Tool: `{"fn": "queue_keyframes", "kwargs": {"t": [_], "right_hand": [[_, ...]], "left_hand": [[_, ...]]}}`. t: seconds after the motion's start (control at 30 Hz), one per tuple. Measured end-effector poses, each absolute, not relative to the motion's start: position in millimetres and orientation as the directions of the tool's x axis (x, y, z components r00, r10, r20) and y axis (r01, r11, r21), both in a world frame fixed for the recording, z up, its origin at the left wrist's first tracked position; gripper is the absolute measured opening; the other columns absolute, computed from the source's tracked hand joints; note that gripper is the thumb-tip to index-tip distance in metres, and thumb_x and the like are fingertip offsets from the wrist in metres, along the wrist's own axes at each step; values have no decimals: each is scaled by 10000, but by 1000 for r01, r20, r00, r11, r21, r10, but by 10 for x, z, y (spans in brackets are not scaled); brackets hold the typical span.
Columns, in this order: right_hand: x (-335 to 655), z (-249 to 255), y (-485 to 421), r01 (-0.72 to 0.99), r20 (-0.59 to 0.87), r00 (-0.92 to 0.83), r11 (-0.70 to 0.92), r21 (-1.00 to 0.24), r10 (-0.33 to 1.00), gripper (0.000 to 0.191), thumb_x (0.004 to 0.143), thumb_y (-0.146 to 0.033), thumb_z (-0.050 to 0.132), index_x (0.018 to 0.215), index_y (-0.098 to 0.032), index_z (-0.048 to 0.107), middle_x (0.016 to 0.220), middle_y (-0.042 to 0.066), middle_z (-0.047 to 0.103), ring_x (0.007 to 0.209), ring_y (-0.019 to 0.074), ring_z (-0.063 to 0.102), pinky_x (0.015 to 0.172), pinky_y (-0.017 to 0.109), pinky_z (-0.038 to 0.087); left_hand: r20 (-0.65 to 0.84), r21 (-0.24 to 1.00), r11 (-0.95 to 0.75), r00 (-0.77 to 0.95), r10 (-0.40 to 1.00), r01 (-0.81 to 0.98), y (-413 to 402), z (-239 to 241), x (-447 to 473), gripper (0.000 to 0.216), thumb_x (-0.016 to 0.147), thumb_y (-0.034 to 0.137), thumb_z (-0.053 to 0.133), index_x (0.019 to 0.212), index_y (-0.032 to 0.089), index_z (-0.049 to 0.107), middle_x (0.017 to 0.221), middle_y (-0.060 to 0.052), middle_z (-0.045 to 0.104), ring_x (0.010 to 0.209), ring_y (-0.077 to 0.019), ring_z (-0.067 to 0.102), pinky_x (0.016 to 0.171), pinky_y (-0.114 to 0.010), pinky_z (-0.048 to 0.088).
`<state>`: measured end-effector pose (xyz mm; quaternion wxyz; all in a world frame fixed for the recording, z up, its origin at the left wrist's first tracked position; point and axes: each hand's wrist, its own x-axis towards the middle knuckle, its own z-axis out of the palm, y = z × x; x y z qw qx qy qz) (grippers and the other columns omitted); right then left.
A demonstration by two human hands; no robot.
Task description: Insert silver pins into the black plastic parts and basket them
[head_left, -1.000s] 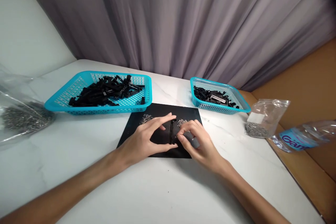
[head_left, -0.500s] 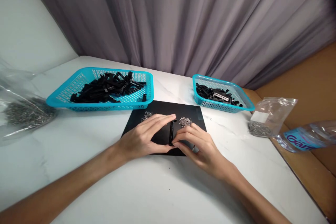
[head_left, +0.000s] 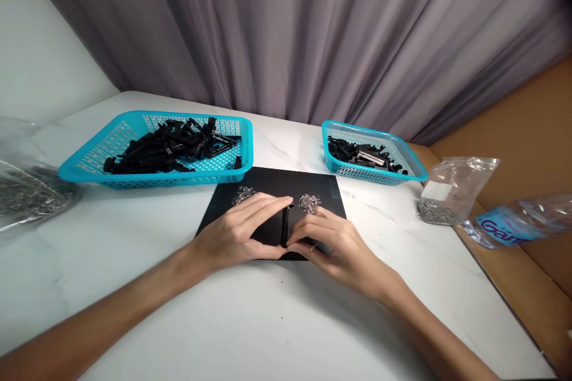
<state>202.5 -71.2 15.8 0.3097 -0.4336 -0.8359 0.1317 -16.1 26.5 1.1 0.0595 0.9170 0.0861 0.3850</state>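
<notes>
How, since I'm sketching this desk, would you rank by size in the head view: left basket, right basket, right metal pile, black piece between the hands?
1. Left basket
2. Right basket
3. Black piece and right metal pile: too close to rank; the piece looks longer, the pile wider.

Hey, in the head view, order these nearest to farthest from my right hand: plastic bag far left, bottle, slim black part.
1. Slim black part, at your right hand.
2. Bottle, far right.
3. Plastic bag, far left.
</notes>
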Motion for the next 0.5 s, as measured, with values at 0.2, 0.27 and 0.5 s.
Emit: {"fn": "queue_keyframes", "kwargs": {"t": [0.2,0.27,0.5], "right_hand": [[2009,176,-736,671,446,-409,594,-444,796,164,1064,-180,465,1011,-202,619,987,66,710,837,189,619,716,335,473],[2004,142,-730,669,453,-412,600,-439,791,157,1066,-181,471,1007,-202,615,979,58,710,830,180,630,714,326,477],[2029,157,-751,696,414,-491,631,-344,767,188,1078,-182,442,1071,-213,627,1031,55,739,806,190,630,714,341,462]], "left_hand": [[721,177,-976,658,217,128,263,48,-159,734,812,282,839,1444,144,490,1103,-136,738,998,-278,714,879,-444,623],[721,176,-975,658,219,133,258,44,-158,730,813,278,834,1444,150,488,1107,-132,739,1004,-276,716,887,-442,623],[715,165,-978,668,206,125,260,17,-167,735,814,257,825,1458,147,487,1130,-139,750,1022,-291,734,904,-451,629]]}}
